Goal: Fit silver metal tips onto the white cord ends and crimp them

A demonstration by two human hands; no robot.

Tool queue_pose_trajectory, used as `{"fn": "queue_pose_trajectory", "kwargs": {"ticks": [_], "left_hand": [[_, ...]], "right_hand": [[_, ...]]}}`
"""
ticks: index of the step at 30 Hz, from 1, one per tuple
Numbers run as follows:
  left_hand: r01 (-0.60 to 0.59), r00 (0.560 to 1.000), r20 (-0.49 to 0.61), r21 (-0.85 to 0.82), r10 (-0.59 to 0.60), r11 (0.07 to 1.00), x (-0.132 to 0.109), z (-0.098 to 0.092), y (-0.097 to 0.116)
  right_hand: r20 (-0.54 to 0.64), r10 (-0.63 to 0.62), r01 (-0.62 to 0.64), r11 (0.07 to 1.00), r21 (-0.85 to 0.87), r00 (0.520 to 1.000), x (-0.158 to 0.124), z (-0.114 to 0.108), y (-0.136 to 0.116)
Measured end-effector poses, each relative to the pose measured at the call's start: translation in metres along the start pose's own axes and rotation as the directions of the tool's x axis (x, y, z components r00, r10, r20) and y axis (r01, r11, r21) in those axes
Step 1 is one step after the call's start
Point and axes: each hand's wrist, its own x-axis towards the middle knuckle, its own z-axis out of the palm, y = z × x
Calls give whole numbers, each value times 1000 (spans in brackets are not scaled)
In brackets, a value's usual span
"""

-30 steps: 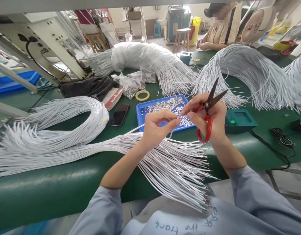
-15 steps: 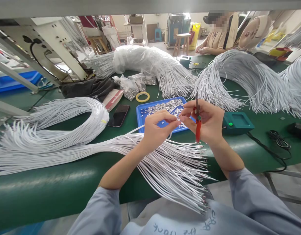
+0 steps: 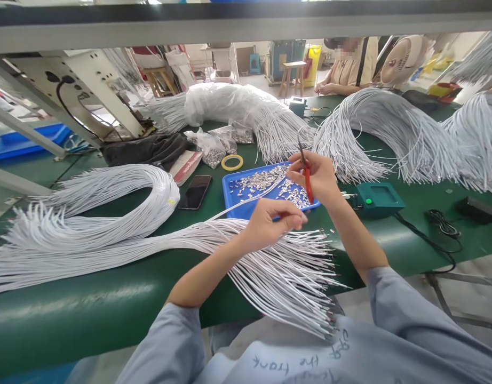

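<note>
My left hand is closed in a loose pinch over a fanned bundle of white wires; whether anything small is between its fingertips I cannot make out. My right hand grips red-handled pliers, their narrow dark jaws pointing up. It hovers over the right side of a blue tray. Small silvery metal pieces are scattered in the tray. A few white wires run from the bundle across it, their ends among the pieces.
A green device with a green button stands right of the tray. Left are a phone and a coiled wire bundle. Behind lie yellow tape, bagged metal pieces and large wire bundles. Another person sits across.
My hands have come apart. The right hand with the pliers has moved up and left over the tray; the left is slightly lower. White wires now lie visibly across the tray. The camera view has shifted.
</note>
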Motion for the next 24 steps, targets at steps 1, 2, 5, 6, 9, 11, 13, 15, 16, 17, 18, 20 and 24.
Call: {"fn": "queue_pose_trajectory", "kwargs": {"ticks": [1, 2, 5, 6, 9, 11, 13, 15, 16, 17, 18, 20, 24], "left_hand": [[17, 998, 64, 14, -18, 1000, -3, 9, -3], [41, 990, 137, 28, -45, 999, -6, 18, -8], [70, 939, 336, 40, -79, 997, -17, 43, -25], [49, 922, 382, 64, -70, 997, -20, 50, -30], [-61, 843, 535, 206, -60, 977, -27, 62, -37], [-114, 796, 597, 315, -104, 942, -26, 62, -36], [-115, 794, 568, 490, -216, 864, -17, 55, -33], [-48, 825, 415, 727, -383, 685, -4, 39, -32], [23, 838, 271, 848, -473, 529, 4, 27, -33], [92, 845, 152, 903, -513, 420, 12, 13, -34], [152, 849, 49, 931, -526, 332, 20, -3, -37], [283, 814, -156, 948, -560, 148, 31, -37, -44], [417, 683, -360, 907, -636, -65, 38, -87, -62]], "right_hand": [[1, 64, -64, 996, -56, 998, 7, -3, 12], [-6, 142, -142, 980, -142, 990, 12, -6, 24], [5, 289, -270, 899, -346, 957, 20, -17, 60], [1, 307, -283, 879, -384, 952, 20, -20, 69], [-64, 315, -306, 824, -477, 947, 18, -26, 87], [-107, 306, -316, 799, -512, 946, 18, -27, 91], [-123, 295, -315, 799, -512, 948, 21, -27, 92], [-123, 280, -304, 825, -476, 952, 25, -26, 89], [-122, 272, -297, 843, -448, 955, 27, -25, 86], [-122, 264, -291, 863, -413, 957, 29, -25, 83], [-124, 256, -284, 882, -376, 959, 30, -24, 78], [-134, 240, -270, 914, -302, 962, 31, -22, 67], [-159, 175, -202, 963, -177, 972, 24, -13, 38]]}}
